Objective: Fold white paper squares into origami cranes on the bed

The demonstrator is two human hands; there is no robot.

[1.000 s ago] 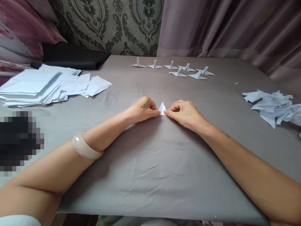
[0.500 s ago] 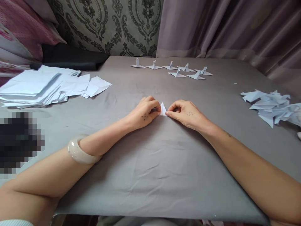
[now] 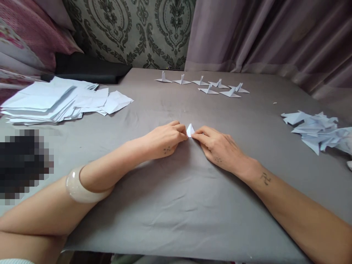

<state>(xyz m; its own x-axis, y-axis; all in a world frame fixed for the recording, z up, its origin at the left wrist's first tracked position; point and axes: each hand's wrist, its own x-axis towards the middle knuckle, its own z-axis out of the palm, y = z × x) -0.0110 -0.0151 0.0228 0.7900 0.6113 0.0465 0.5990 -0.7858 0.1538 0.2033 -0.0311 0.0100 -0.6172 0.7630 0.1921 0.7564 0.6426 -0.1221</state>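
Between my hands, a small piece of folded white paper (image 3: pixel 190 130) stands on the grey cloth with its point away from me. My left hand (image 3: pixel 170 137) pinches its left side between thumb and fingers. On the other side my right hand (image 3: pixel 216 145) is closed, its fingertips pressed on the lower right edge of the paper. The fingers hide the paper's lower corners. A pale bangle (image 3: pixel 88 187) circles my left forearm.
Several folded paper figures (image 3: pixel 209 90) stand at the far side of the grey table cover (image 3: pixel 176 220). A stack of white paper sheets (image 3: pixel 41 97) lies at left, near a folded black cloth (image 3: pixel 88 68). A pile of folded papers (image 3: pixel 316 128) is at right.
Both hands have turned palm-down and shifted slightly nearer to me, still holding the folded paper. More of the paper's sides is now covered by the fingertips. The view has tilted a little.
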